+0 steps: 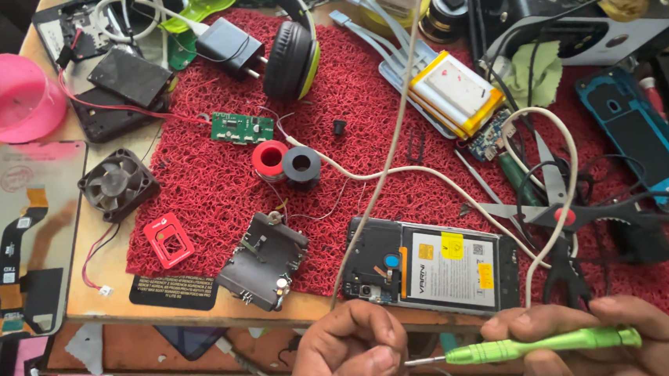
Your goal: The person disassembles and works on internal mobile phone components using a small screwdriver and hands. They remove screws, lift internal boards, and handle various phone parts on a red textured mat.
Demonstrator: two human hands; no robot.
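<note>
My right hand (612,364) grips a bright green screwdriver (543,345) near the bottom right, its metal tip pointing left toward my left hand (354,354). That hand is closed at the bottom centre, fingertips meeting the screwdriver tip; whether it pinches something small I cannot tell. Just beyond both hands an opened phone (431,265) lies face down on the red mat (355,119), its battery and dark inner frame exposed.
On the mat lie a green circuit board (241,128), red and black tape rolls (285,163), a dark module (263,260), headphones (289,51), a yellow-edged battery pack (455,90), scissors (552,215) and cables. A small fan (117,183), a phone screen (21,241) and a pink bowl (7,94) sit left.
</note>
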